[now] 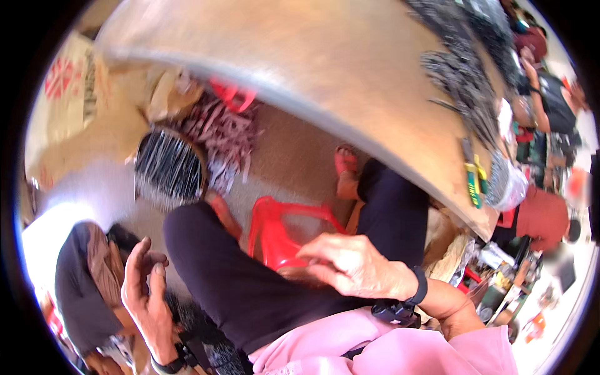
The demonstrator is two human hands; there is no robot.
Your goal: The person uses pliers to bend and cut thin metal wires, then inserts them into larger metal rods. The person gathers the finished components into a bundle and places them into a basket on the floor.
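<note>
My left hand (147,299) is raised at the lower left, away from the table, with its fingers loosely bent and apart and nothing visible in it. My right hand (353,265) hovers over my lap, just in front of a red plastic stool (275,240) between my knees. Its fingers are half curled, thumb and fingertips apart, and I see nothing between them. Both wrists wear dark bands. On the wooden table (300,56) lie bundles of thin dark strips (459,84) and pliers (472,178) with green and yellow handles.
A round container (170,165) full of thin dark strips stands on the floor beside a heap of pinkish shreds (219,134). Cardboard (87,137) lies at the far left. Another person's legs (84,281) are at the left; several people (550,94) sit at the right.
</note>
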